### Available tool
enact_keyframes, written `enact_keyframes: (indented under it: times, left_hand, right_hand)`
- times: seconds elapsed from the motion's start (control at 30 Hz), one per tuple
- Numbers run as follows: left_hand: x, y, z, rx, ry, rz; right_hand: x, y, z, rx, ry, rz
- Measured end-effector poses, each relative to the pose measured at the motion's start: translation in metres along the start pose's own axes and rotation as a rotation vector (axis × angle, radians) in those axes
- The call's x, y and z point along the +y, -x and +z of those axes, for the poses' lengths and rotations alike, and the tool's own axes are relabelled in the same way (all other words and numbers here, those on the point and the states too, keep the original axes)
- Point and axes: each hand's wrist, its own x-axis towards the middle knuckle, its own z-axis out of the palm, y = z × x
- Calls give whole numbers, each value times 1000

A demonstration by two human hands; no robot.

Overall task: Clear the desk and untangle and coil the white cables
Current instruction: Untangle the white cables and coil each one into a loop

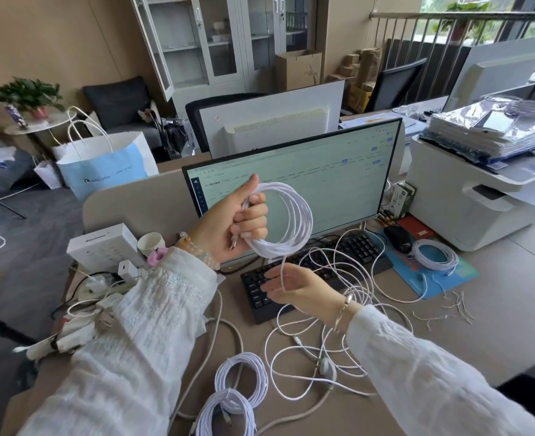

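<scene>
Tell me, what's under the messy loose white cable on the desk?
The loose white cable lies over the black keyboard, the desk and the blue mouse mat. The right hand hides some keys.

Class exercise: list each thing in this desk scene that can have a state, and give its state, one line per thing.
left hand: raised, gripping the coil
coil: partly wound, its tail hanging down to the right hand
right hand: open, palm up, strand running across its fingers
loose cable: uncoiled, sprawled over the desk
finished coils: wound, lying on the desk
monitor: on
</scene>
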Motion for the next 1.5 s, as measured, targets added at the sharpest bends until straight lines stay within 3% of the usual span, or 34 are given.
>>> enact_keyframes:
  times: [0.07,0.17,0.23,0.37,0.5,0.6,0.73,0.87,1.03,1.17,1.33,1.5]
  left_hand:
    - [2,-4,-4,110,-38,103]
    - [4,-12,-20,294,-111,258]
    - [4,-15,-31,388,-103,329]
    - [2,-17,-41,496,-116,393]
    - [-8,-17,-38,525,-470,403]
    - [-19,-14,-27,478,-785,295]
    - [-35,-12,-1,374,-972,104]
    - [-44,-10,16,193,-788,-13]
    - [-40,-7,18,-30,-545,-268]
    - [-33,-3,11,-131,-414,-331]
    - [-4,6,1,-245,-121,-125]
    - [33,13,-5,-261,90,149]
  right_hand:
    - [2,3,8,-16,163,40]
    - [7,10,6,55,740,-26]
    - [11,15,0,146,969,-76]
    - [14,26,-15,329,837,-272]
    - [-13,35,-27,312,809,-560]
    - [-45,38,-29,292,775,-698]
    - [-71,33,-35,344,697,-742]
    - [-80,32,-47,479,578,-642]
    - [-76,36,-60,411,426,-449]
    - [-65,36,-72,309,177,-370]
    - [-22,31,-93,281,3,-211]
    - [26,27,-96,275,273,-4]
